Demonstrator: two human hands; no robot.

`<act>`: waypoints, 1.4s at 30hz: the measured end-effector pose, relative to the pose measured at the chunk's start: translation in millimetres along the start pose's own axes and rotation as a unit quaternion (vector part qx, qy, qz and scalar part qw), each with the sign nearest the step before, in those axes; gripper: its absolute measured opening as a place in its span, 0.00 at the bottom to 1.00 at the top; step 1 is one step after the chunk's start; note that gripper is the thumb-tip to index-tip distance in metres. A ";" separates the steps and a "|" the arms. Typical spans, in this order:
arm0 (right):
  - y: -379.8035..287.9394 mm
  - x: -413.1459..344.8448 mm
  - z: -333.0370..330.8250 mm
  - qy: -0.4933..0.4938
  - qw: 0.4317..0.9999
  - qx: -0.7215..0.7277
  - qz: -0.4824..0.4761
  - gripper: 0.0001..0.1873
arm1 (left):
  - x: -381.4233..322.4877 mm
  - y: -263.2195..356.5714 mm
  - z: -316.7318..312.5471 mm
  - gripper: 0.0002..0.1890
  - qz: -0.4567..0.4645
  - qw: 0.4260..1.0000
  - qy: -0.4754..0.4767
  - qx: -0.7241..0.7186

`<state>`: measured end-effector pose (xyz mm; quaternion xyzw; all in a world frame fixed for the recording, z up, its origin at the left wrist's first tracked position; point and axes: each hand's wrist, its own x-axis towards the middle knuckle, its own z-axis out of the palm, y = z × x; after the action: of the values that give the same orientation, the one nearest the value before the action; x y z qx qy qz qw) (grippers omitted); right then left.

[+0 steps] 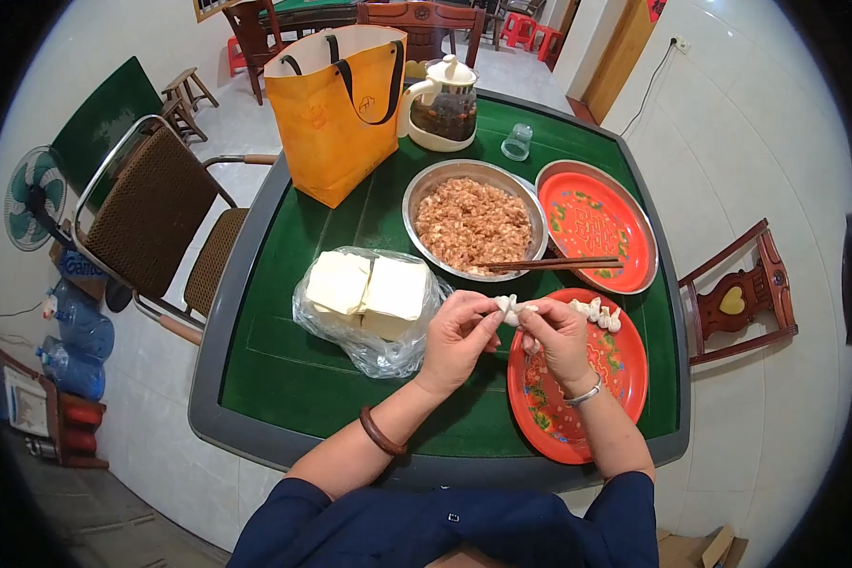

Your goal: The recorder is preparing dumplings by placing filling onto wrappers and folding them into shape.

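Observation:
Between the fingertips of my left hand (461,330) and my right hand (557,334) is a small white wonton (510,309), its wrapper pinched from both sides. My right hand hovers over a red floral tray (614,387), where several folded wontons (600,314) sit in a row near the far rim. To the left, two stacks of pale square wrappers (397,287) rest in a clear plastic bag (380,358). Beyond my hands stands a steel bowl (413,234) of minced meat filling (472,220), with brown chopsticks (554,264) laid across its right rim.
A second red tray (596,227) stands right of the bowl. Farther back are an orange tote bag (341,121), a glass teapot (444,110) of dark liquid and a clear cup (517,142). The green table (291,397) has a raised grey rim. Chairs flank it.

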<state>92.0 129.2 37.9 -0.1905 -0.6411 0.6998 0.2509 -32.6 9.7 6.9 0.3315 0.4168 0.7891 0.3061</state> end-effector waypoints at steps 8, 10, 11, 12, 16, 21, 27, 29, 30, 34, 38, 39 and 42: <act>-2.0 1.7 10.8 -0.028 0.998 0.037 0.032 0.12 | -0.4 -4.3 -2.9 0.05 -0.089 0.994 -0.019 -0.053; -6.0 2.2 13.1 -0.043 0.998 0.004 0.046 0.11 | -0.4 -1.7 -4.4 0.06 -0.133 0.987 -0.016 -0.093; -7.2 2.2 14.0 -0.057 0.996 -0.029 0.060 0.10 | 0.4 0.5 -6.2 0.06 -0.133 0.987 -0.015 -0.093; -6.6 0.8 13.6 -0.054 0.997 -0.042 0.044 0.08 | 1.4 3.1 -7.8 0.07 -0.148 0.985 -0.025 -0.090; 8.6 -2.4 5.1 -0.052 0.999 -0.002 0.014 0.07 | 2.4 4.8 -5.8 0.12 -0.210 0.965 -0.033 -0.156; 8.4 -4.9 7.3 0.007 1.000 -0.013 -0.017 0.07 | -1.3 6.8 4.7 0.12 -0.176 0.972 -0.047 -0.150; -7.6 -5.5 17.0 0.002 0.999 0.032 0.033 0.16 | 1.1 3.1 -1.5 0.09 -0.135 0.981 -0.040 -0.136; -3.8 -8.3 14.8 -0.014 0.999 0.035 0.013 0.18 | 2.5 0.7 -6.0 0.09 -0.148 0.978 -0.026 -0.143; -0.5 -9.7 12.9 -0.029 0.999 0.040 -0.007 0.20 | 3.2 2.7 -7.5 0.10 -0.185 0.964 -0.029 -0.189; 13.3 -9.4 8.4 -0.018 0.997 -0.068 -0.042 0.18 | 2.2 0.4 -10.3 0.10 -0.248 0.932 -0.039 -0.260; 18.8 -8.5 5.2 -0.035 0.994 -0.065 -0.076 0.14 | 0.8 0.6 -8.5 0.10 -0.251 0.928 -0.050 -0.272; 17.0 -8.1 4.5 -0.041 0.992 -0.074 -0.090 0.12 | 1.9 1.0 -8.5 0.09 -0.247 0.930 -0.053 -0.266; 3.8 -13.2 11.9 -0.007 0.995 -0.062 -0.083 0.11 | 4.5 2.9 -9.0 0.09 -0.249 0.936 -0.062 -0.241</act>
<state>95.2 111.6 34.7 -0.1472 -0.6985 0.6370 0.2910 -42.9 7.6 6.7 0.1814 0.2635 0.7424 0.5887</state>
